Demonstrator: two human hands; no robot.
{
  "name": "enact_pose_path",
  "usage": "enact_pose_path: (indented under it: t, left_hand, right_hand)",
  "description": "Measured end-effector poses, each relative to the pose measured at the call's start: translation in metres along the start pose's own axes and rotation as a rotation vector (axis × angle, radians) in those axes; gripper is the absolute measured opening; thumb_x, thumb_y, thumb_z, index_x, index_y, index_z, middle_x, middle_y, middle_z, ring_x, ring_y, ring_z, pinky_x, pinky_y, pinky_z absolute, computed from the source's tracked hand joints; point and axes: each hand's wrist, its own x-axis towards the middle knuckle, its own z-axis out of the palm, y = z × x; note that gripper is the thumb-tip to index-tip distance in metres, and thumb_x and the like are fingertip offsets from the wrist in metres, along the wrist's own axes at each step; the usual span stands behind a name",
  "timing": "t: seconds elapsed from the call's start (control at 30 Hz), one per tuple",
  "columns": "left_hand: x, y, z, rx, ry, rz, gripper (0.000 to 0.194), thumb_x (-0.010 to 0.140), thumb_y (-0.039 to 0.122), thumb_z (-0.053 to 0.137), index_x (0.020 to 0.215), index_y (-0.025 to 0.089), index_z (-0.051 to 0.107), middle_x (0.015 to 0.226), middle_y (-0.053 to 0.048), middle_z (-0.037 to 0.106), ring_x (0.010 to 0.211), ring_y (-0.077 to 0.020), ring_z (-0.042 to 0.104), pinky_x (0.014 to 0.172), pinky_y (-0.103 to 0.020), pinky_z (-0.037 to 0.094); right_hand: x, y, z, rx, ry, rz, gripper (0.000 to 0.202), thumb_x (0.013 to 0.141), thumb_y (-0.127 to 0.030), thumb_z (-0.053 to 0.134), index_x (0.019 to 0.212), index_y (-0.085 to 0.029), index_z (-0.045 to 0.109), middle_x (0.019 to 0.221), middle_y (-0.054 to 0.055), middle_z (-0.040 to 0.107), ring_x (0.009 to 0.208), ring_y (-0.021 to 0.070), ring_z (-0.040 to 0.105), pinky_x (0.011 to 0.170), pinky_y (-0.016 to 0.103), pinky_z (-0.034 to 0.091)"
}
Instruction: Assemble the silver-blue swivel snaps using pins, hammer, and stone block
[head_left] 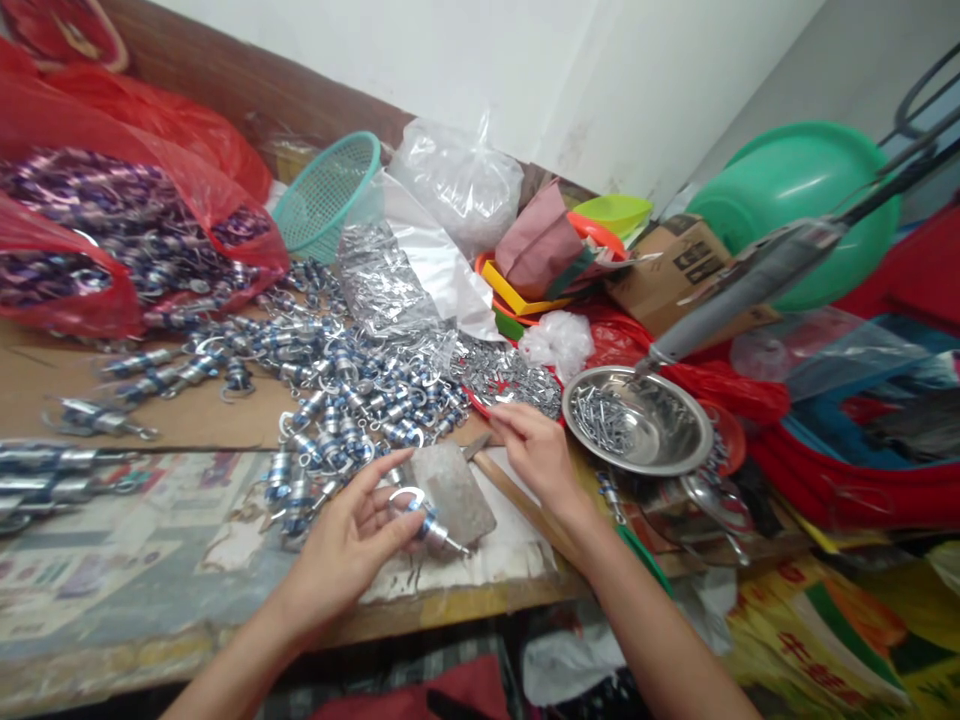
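My left hand (pixel 360 535) pinches a small blue and silver metal part with a curved hook (pixel 426 522) between thumb and fingers, above the near edge of a grey block (pixel 454 490). My right hand (pixel 534 458) has its fingers closed together at the near edge of a pile of small flat silver pieces (pixel 510 378); whatever its fingertips hold is too small to make out. Many similar blue and silver hooked parts (pixel 337 400) lie heaped behind and left of my left hand. A wooden handle (pixel 517 500) lies beside the block, under my right wrist.
A steel bowl (pixel 637 420) of metal pins stands to the right, below a grey-handled tool (pixel 742 290). Red bags (pixel 67 300) with purple parts fill the left. Behind are a teal basket (pixel 328 195), a cardboard box (pixel 675 270) and a green basin (pixel 802 210).
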Motion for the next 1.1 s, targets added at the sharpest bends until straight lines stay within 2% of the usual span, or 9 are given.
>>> enact_pose_path:
  t: [0.07, 0.17, 0.23, 0.3, 0.43, 0.53, 0.7, 0.93, 1.1]
  left_hand:
    - [0.002, 0.002, -0.002, 0.060, -0.022, 0.010, 0.061, 0.068, 0.029, 0.065, 0.122, 0.019, 0.038, 0.084, -0.003, 0.062, 0.081, -0.0191, 0.061, 0.070, -0.027, 0.050]
    - [0.004, 0.002, -0.006, 0.132, -0.069, 0.047, 0.055, 0.070, 0.026, 0.063, 0.119, 0.020, 0.039, 0.082, -0.002, 0.061, 0.078, -0.0153, 0.059, 0.071, -0.024, 0.047]
    - [0.005, 0.000, -0.008, 0.130, -0.113, 0.049, 0.052, 0.071, 0.026, 0.062, 0.118, 0.022, 0.038, 0.081, 0.000, 0.060, 0.076, -0.0140, 0.058, 0.071, -0.024, 0.047]
    - [0.008, -0.002, -0.011, 0.095, -0.150, 0.034, 0.047, 0.071, 0.025, 0.062, 0.113, 0.022, 0.040, 0.079, 0.000, 0.059, 0.075, -0.0134, 0.058, 0.070, -0.024, 0.046]
    - [0.014, -0.006, -0.016, 0.056, -0.179, 0.010, 0.022, 0.069, 0.023, 0.065, 0.086, 0.019, 0.052, 0.077, 0.001, 0.059, 0.072, -0.0128, 0.057, 0.067, -0.024, 0.046]
    - [0.016, -0.007, -0.017, 0.096, -0.177, -0.017, 0.016, 0.067, 0.025, 0.066, 0.076, 0.015, 0.057, 0.073, 0.000, 0.060, 0.069, -0.0127, 0.057, 0.066, -0.024, 0.046]
    - [0.013, -0.005, -0.014, 0.111, -0.116, 0.006, 0.016, 0.066, 0.026, 0.067, 0.075, 0.015, 0.061, 0.073, -0.002, 0.062, 0.068, -0.0151, 0.058, 0.066, -0.028, 0.047]
    - [0.008, -0.006, -0.011, 0.128, -0.040, 0.030, 0.016, 0.065, 0.027, 0.067, 0.073, 0.015, 0.062, 0.070, -0.002, 0.064, 0.065, -0.0155, 0.060, 0.065, -0.027, 0.048]
    - [0.004, -0.007, -0.006, 0.051, 0.047, -0.028, 0.017, 0.062, 0.026, 0.070, 0.073, 0.015, 0.063, 0.069, -0.001, 0.065, 0.062, -0.0131, 0.059, 0.063, -0.025, 0.047]
  right_hand:
    - [0.024, 0.027, 0.009, -0.113, -0.033, 0.053, 0.031, 0.082, -0.009, 0.044, 0.105, -0.018, 0.062, 0.107, 0.007, 0.063, 0.102, 0.0176, 0.053, 0.088, 0.029, 0.040]
    - [0.046, 0.052, 0.022, -0.201, -0.124, 0.071, 0.029, 0.077, -0.008, 0.047, 0.092, -0.019, 0.068, 0.089, 0.010, 0.067, 0.091, 0.0223, 0.058, 0.080, 0.032, 0.041]
    - [0.052, 0.057, 0.028, -0.245, -0.162, 0.071, 0.027, 0.076, -0.008, 0.047, 0.088, -0.019, 0.069, 0.084, 0.011, 0.067, 0.089, 0.0238, 0.057, 0.078, 0.032, 0.041]
    - [0.054, 0.057, 0.031, -0.270, -0.183, 0.070, 0.027, 0.076, -0.009, 0.047, 0.091, -0.018, 0.068, 0.087, 0.011, 0.065, 0.091, 0.0241, 0.056, 0.077, 0.032, 0.040]
    - [0.054, 0.059, 0.031, -0.264, -0.219, 0.064, 0.028, 0.079, -0.016, 0.048, 0.102, -0.023, 0.063, 0.094, 0.007, 0.063, 0.092, 0.0198, 0.055, 0.076, 0.026, 0.039]
    - [0.055, 0.062, 0.031, -0.239, -0.235, 0.066, 0.022, 0.081, -0.026, 0.050, 0.097, -0.025, 0.065, 0.093, 0.005, 0.063, 0.092, 0.0174, 0.055, 0.077, 0.024, 0.038]
    - [0.056, 0.061, 0.035, -0.168, -0.157, 0.132, 0.017, 0.080, -0.027, 0.052, 0.083, -0.021, 0.068, 0.089, 0.005, 0.065, 0.087, 0.0169, 0.057, 0.074, 0.023, 0.039]
    - [0.046, 0.052, 0.028, 0.046, 0.048, 0.184, 0.017, 0.077, -0.023, 0.052, 0.079, -0.017, 0.068, 0.082, 0.007, 0.068, 0.077, 0.0188, 0.061, 0.072, 0.029, 0.043]
    - [0.022, 0.022, 0.016, 0.283, 0.115, 0.160, 0.015, 0.076, -0.024, 0.055, 0.077, -0.015, 0.067, 0.076, 0.005, 0.069, 0.068, 0.0152, 0.062, 0.065, 0.025, 0.047]
